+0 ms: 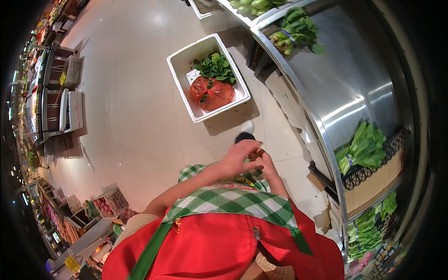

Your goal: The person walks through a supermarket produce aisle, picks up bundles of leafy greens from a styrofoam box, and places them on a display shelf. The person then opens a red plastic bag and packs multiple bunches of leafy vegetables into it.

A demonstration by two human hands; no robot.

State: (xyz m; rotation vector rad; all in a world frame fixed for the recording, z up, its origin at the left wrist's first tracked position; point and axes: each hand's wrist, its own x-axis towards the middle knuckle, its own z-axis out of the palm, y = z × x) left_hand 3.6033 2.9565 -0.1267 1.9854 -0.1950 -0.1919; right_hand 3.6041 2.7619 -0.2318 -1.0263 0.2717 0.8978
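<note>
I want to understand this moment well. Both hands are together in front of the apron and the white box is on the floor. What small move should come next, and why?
Probably part the hands and lower one toward the white box. The left hand and right hand meet at the fingers and seem to hold nothing, though this is hard to see. The box ahead holds leafy greens and a red bag, the nearest goods.

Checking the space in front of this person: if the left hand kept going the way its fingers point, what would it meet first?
The left hand points right, its fingers about touching the right hand, so that comes first. Beyond it stands the steel display counter, though depth is hard to judge.
</note>
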